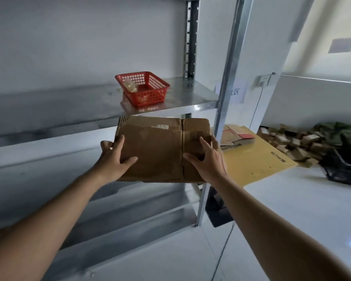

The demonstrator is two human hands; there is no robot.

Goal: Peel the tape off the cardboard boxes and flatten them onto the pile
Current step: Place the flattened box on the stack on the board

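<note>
Flattened box [160, 147]: matt brown corrugated cardboard, creased. Shelf [190, 96]: glossy galvanised-looking metal. Basket [143, 88]: red plastic mesh. Floor [292, 199]: glossy white.

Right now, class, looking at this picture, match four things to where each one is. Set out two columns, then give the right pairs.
Things:
1. red basket
2. flattened brown box
3. yellow cardboard sheet
4. black crate

Places:
A. held between the left hand and the right hand
B. at the far right edge
C. on the metal shelf
D. lying flat, right of the shelf post

Pairs: 1-C, 2-A, 3-D, 4-B
</note>
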